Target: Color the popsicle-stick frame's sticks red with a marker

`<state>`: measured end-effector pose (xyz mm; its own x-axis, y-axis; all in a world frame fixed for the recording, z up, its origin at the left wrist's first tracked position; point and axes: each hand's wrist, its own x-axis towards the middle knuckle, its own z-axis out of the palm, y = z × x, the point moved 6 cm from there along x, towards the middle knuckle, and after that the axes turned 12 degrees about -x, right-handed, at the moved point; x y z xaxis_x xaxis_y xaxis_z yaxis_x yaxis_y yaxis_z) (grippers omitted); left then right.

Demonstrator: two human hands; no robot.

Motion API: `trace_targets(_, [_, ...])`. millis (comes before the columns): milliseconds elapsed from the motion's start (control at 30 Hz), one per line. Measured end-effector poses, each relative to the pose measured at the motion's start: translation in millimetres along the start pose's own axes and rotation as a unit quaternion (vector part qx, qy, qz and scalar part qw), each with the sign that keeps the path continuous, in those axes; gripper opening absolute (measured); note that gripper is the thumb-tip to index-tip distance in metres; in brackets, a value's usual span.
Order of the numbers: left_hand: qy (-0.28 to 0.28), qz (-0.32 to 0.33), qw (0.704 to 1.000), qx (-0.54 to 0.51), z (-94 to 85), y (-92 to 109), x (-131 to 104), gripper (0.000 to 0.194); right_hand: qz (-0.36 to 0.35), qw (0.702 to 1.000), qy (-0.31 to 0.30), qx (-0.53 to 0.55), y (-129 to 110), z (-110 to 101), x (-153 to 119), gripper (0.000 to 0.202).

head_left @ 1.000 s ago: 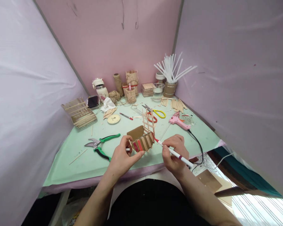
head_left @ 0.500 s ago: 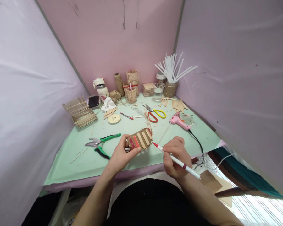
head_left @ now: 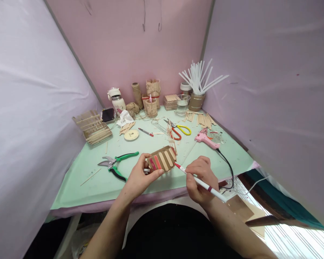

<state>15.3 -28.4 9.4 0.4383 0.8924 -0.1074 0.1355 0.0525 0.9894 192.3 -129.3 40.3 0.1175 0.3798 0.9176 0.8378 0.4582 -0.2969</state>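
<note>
Clamping the slatted piece (left hand) and a red-tipped marker (right hand), I have end slats red, middle slats left bare.

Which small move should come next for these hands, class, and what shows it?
I'd suggest the right hand bring the red-tipped marker onto a plain wooden stick. The left hand holds the cardboard piece with its sticks showing; some are red, others bare, and the marker's tip is close by.

Cardbd model tilted, pt. red; pen adj.
</note>
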Motion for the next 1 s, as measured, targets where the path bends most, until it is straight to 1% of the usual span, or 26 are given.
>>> trace_targets(333, [0.002,-0.004,1.0,-0.003,2.0,0.1,-1.6,0.046,0.004,1.0,-0.001,-0.002,0.0,0.4,-0.5,0.016])
trace_targets(600, [0.001,-0.016,1.0,0.026,3.1,-4.2,-3.1,0.05,0.014,1.0,-0.003,-0.005,2.1,1.7,-2.3,0.017])
trace_targets(900, [-0.012,-0.018,0.998,0.052,6.7,-6.5,-5.3,0.051,0.025,1.0,0.007,-0.012,2.6,1.8,-0.8,0.02])
trace_targets(1000, [-0.017,-0.015,0.998,0.056,7.8,-6.5,-6.2,0.05,0.024,0.999,0.001,-0.022,3.0,2.4,-0.9,0.02])
